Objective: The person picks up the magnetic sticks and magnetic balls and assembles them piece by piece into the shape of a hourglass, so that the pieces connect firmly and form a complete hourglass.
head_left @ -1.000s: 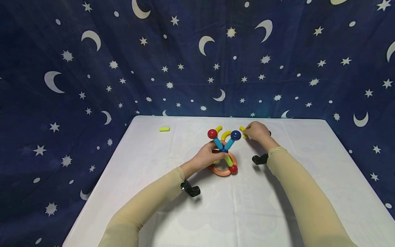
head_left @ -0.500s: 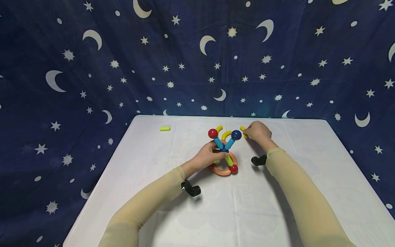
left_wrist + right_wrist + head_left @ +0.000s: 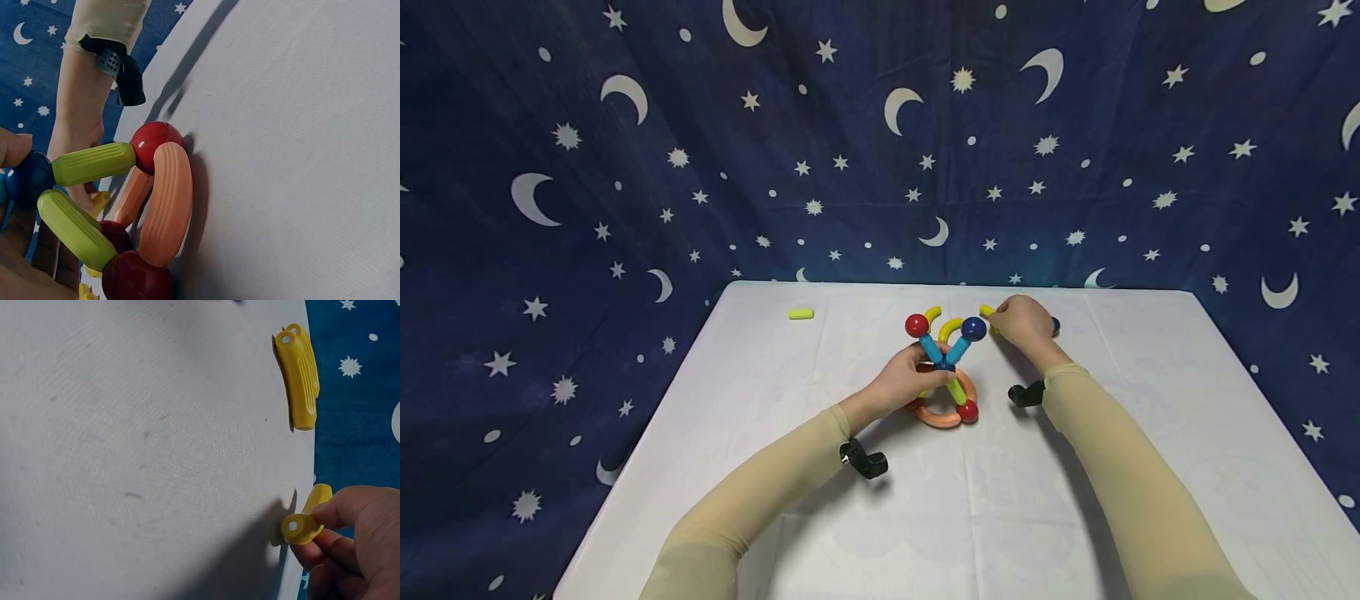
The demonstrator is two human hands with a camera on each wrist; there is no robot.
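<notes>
My left hand grips a magnetic stick-and-ball model at its dark blue hub ball, thumb and fingers around it. Two light-blue sticks rise from the hub in a V, tipped by a red ball and a navy ball. Below the hub, lime sticks slope down to red balls, joined by curved orange sticks in a ring on the table. At the far right, my right hand pinches a curved yellow magnetic stick between thumb and fingers, near the cloth.
Two more curved yellow sticks lie side by side behind the model. A short lime stick lies at the back left of the white table. Just beyond my right hand a dark blue ball shows partly. A starry curtain hangs behind.
My right hand has turned slightly and its wrist has shifted a little left, still at the curved yellow stick; more of the dark blue ball beside it shows. The left hand and model stay put.
</notes>
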